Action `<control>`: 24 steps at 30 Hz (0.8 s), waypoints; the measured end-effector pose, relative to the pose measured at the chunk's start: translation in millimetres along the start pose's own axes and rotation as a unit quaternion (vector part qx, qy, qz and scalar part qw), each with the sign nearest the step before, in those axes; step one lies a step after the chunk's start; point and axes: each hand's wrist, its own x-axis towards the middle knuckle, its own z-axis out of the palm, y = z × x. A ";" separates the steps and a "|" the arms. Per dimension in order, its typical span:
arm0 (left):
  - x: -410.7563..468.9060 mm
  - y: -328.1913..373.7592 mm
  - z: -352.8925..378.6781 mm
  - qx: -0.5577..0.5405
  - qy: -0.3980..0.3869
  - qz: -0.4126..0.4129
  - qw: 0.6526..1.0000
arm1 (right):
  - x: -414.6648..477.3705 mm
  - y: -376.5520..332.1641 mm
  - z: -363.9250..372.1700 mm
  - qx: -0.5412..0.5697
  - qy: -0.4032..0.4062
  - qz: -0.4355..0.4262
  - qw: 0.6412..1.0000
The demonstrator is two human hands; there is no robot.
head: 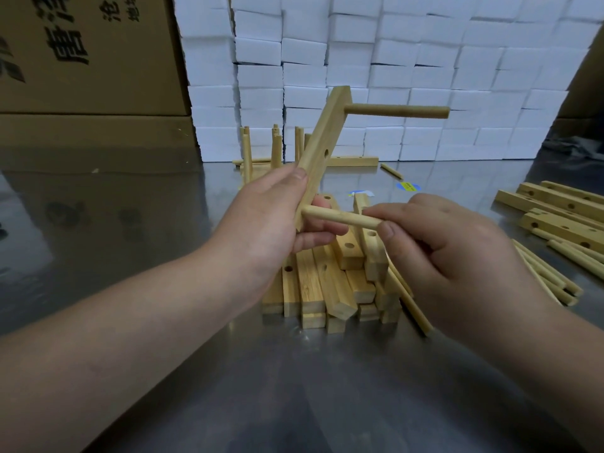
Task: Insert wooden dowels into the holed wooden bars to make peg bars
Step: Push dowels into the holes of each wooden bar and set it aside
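My left hand (pixel 274 217) grips the lower end of a holed wooden bar (pixel 322 142), held tilted up above the table. One dowel (pixel 397 111) sticks out of the bar's top hole toward the right. An empty hole shows at the bar's middle. My right hand (pixel 441 246) pinches a second dowel (pixel 340 217), whose left tip sits at the bar's bottom hole. Under my hands lies a pile of holed bars (pixel 323 282).
Assembled peg bars (pixel 277 148) stand at the back of the steel table (pixel 294 387). More holed bars (pixel 562 210) and loose dowels (pixel 549 269) lie at the right. White foam blocks (pixel 392 60) form a wall behind; cardboard boxes (pixel 85 53) stand at the left.
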 end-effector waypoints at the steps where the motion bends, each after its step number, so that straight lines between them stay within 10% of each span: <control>1: -0.8 0.3 0.4 0.006 -0.003 0.000 1.000 | 0.0 -0.7 -0.6 -0.004 -0.006 -0.006 1.000; 24: -12.8 -0.6 3.2 0.093 -0.014 0.102 0.990 | -2.6 -9.4 1.6 0.129 -0.052 0.062 0.988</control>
